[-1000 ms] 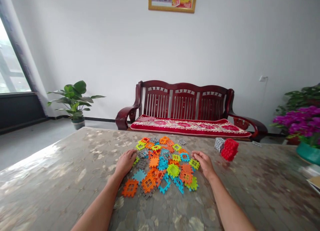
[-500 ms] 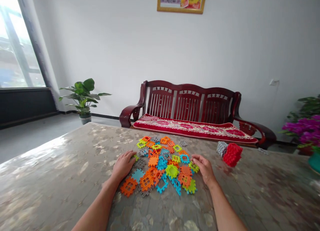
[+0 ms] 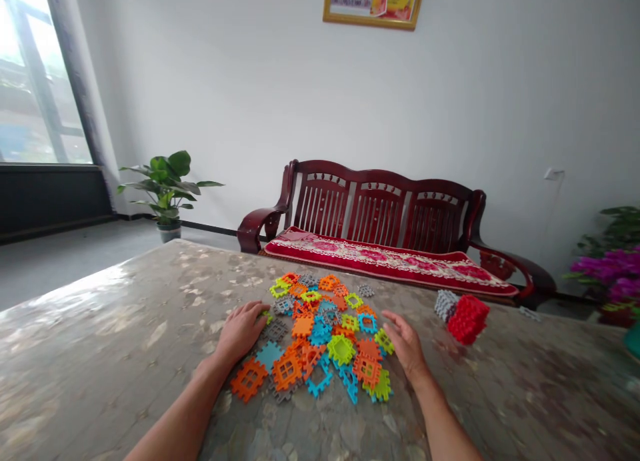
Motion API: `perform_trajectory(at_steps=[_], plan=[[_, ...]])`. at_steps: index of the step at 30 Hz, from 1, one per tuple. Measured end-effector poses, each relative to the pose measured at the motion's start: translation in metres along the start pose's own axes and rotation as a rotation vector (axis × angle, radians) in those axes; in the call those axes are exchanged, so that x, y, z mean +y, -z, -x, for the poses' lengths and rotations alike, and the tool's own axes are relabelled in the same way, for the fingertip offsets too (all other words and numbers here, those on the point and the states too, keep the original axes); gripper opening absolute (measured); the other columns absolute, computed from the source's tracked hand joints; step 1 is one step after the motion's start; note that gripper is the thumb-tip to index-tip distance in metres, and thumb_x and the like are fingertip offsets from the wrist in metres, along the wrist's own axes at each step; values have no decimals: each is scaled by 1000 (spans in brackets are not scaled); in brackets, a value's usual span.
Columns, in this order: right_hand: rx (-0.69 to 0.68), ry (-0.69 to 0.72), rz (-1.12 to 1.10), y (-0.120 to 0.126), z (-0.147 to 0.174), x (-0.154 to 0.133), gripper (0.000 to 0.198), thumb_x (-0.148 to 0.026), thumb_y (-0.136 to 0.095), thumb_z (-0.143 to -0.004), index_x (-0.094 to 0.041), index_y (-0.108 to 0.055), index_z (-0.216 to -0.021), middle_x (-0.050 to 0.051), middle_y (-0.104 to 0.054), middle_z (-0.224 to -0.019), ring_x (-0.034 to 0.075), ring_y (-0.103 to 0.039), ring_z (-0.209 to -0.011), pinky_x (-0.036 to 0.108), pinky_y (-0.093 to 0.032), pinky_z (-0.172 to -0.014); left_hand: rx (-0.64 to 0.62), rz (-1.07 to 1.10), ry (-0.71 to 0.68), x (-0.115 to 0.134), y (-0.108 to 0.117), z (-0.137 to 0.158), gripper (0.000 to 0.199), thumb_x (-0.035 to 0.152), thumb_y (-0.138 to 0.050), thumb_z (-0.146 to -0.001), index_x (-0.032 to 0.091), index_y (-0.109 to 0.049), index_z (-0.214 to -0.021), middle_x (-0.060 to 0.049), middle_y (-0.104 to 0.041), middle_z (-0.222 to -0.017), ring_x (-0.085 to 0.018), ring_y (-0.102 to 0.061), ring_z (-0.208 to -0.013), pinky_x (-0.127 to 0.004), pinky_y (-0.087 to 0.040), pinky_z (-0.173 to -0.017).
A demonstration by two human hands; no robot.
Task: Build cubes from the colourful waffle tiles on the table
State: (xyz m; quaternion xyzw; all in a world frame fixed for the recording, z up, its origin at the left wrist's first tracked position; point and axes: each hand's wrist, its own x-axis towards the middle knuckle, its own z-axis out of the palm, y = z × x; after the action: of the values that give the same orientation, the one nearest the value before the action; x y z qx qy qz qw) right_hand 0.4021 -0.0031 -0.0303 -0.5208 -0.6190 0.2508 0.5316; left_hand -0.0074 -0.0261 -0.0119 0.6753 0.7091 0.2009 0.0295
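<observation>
Behind the bench (image 3: 130,354), a dark red wooden settee (image 3: 377,214) with a patterned red cover (image 3: 370,254) is standing against a pale wall (image 3: 250,81) in the head view. A framed picture (image 3: 375,22) is hanging above, and a potted plant (image 3: 170,198) is standing beyond the bench's far left corner. Orange, blue, lime and grey notched pieces (image 3: 320,331) are lying in a loose heap, its back reaching close to the bench's far edge. Both hands are flanking it, well apart from each other. Palm down, the left hand (image 3: 243,326) is lying with its fingers loosely stretched, gripping nothing visible; its fingertips are reaching a small lime piece (image 3: 269,318), though whether they are touching it is hard to tell. The right hand (image 3: 404,341) is holding nothing visible, its fingers and thumb spreading slightly just beside another lime piece (image 3: 385,342). Farther right, toward the bench's far edge, a red block (image 3: 469,319) is sitting beside a grey block (image 3: 445,305).
</observation>
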Motion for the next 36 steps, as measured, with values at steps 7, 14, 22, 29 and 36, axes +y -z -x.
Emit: perform_trajectory(at_steps=[7, 14, 22, 29, 36], plan=[[-156, 210, 430, -10, -1, -1, 48, -47, -40, -93, -27, -60, -131, 6, -60, -136, 25, -50, -130, 45, -37, -112, -13, -16, 6, 3, 0, 0, 40, 32, -39, -92, 28, -66, -121, -6, -59, -138, -26, -53, -128, -44, -37, -109], [-136, 183, 676, -17, 0, -3, 47, -38, -35, -96, -21, -59, -131, 8, -65, -128, 23, -59, -118, 39, -43, -103, -15, -23, 6, 4, 1, 1, 40, 33, -39, -93, 28, -66, -122, -5, -60, -137, -25, -53, -127, -43, -37, -109], [-10, 144, 743, -8, 3, -12, 48, -37, -28, -98, -21, -72, -93, 8, -71, -97, 21, -63, -96, 32, -44, -90, -14, -19, 6, 7, 3, 2, 40, 31, -39, -93, 27, -66, -122, -6, -60, -137, -26, -52, -127, -43, -38, -108], [125, 39, 711, -3, -9, 7, 48, -40, -34, -92, -16, -70, -113, 13, -69, -116, 26, -61, -109, 38, -43, -98, -13, -15, 8, 7, 3, 2, 40, 32, -39, -93, 28, -67, -121, -6, -60, -137, -26, -52, -128, -44, -38, -108], [-85, 60, 597, -4, -18, 21, 51, -21, -34, -85, -20, -66, -125, 6, -66, -127, 21, -58, -119, 36, -43, -104, 8, -29, 5, 3, -2, 1, 40, 33, -40, -92, 30, -67, -121, -5, -60, -137, -26, -54, -126, -45, -37, -109]])
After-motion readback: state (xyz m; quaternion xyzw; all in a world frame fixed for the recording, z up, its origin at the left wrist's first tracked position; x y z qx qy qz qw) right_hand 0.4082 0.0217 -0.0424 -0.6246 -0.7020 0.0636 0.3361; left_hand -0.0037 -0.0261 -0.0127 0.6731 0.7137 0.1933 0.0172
